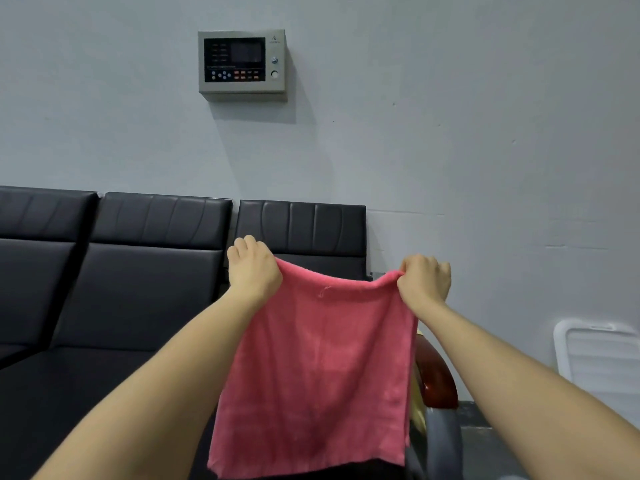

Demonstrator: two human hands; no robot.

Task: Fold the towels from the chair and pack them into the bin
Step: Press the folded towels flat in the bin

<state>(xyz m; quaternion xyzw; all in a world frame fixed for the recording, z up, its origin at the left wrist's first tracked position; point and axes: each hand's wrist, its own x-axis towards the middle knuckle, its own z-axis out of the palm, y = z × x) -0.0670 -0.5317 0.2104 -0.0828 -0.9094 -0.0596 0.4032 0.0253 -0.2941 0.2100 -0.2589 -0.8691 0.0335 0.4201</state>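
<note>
- Pink towel point(318, 368) hanging flat in the air, in front of black seats point(138, 289).
- Left hand point(254, 268) and right hand point(424, 280): fingers clamped on the top corners.
- Control panel point(242, 64) on the wall above.

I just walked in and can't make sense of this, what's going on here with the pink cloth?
A person is holding up a pink terry towel in front of a row of black padded seats. The left hand grips one top corner and the right hand pinches the other, so the towel hangs spread out and flat, not yet folded. A white slatted plastic bin stands against the wall at the right, and a grey control panel is mounted on the wall above.
</note>
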